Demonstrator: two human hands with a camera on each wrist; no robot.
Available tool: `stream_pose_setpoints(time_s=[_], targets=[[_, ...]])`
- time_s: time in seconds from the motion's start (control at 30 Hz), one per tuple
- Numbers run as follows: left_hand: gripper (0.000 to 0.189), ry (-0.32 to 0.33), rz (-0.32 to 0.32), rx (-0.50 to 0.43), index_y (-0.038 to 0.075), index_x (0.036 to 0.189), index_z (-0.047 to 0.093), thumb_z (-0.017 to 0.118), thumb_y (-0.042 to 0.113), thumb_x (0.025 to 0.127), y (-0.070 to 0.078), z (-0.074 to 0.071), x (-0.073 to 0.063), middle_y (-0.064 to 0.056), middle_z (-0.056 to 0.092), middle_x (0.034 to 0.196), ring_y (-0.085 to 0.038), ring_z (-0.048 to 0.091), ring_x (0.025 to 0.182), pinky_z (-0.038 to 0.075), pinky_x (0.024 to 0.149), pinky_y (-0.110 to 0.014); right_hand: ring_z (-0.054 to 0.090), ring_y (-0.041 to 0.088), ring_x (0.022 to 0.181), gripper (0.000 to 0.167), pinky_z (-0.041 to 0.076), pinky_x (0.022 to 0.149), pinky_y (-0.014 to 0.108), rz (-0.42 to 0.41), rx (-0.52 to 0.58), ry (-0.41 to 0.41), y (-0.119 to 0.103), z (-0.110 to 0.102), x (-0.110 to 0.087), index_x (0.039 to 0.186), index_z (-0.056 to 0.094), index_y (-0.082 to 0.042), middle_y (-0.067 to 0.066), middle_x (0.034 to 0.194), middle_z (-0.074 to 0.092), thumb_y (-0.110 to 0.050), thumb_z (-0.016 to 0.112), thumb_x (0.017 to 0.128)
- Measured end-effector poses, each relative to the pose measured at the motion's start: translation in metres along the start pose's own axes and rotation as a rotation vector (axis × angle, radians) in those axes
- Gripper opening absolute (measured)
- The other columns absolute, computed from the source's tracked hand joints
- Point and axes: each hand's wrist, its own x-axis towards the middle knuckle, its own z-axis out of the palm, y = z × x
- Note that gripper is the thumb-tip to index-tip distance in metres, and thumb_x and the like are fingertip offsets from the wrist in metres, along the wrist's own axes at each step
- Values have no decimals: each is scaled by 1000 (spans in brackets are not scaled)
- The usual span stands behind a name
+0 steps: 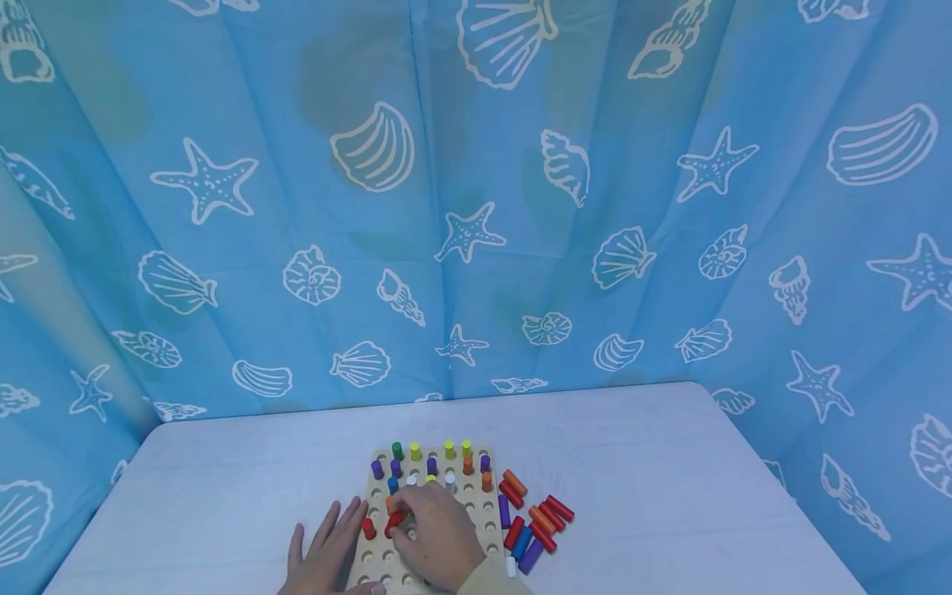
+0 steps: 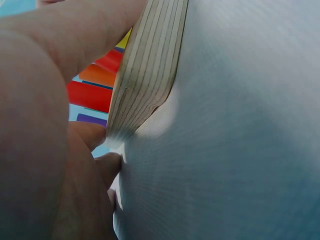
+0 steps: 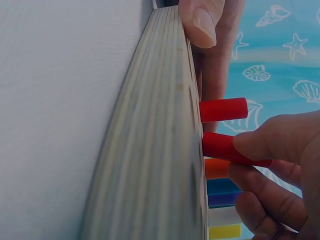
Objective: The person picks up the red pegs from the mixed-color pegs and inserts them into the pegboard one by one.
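A wooden peg board (image 1: pixel 377 568) with rows of round holes lies on the table. My right hand (image 1: pixel 439 533) pinches a red peg (image 3: pixel 218 144) between thumb and fingers. That peg leans slightly, its lower end right at the board's face. Beside it another red peg (image 1: pixel 368 529) stands upright in the board, and an orange peg (image 3: pixel 216 168) is on its other side. My left hand (image 1: pixel 327 549) rests along the board's left side with fingers stretched out. Its thumb (image 3: pixel 202 27) lies at the board's near edge.
Green, yellow, purple, blue, white and orange pegs stand in the board's far rows, including a green peg (image 1: pixel 397 451). Right of the board lie several loose pegs, among them a purple peg (image 1: pixel 531 556). A blue shell-print curtain (image 1: pixel 476 289) hangs behind the white table (image 1: pixel 654 496).
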Motion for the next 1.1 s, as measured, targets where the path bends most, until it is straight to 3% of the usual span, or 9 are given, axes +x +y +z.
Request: stream_pose_setpoints(time_s=[1.1], targets=[[113,28,-17,23,8,157,34,68,77,74,-1,4,1,-19,33,161,-50,11,149,-18,105,-77,50,-1,79,19,52,78,23,-48,-115,-21,-2,6,2,108,72,-26,-21,88,63,-25,77,90]])
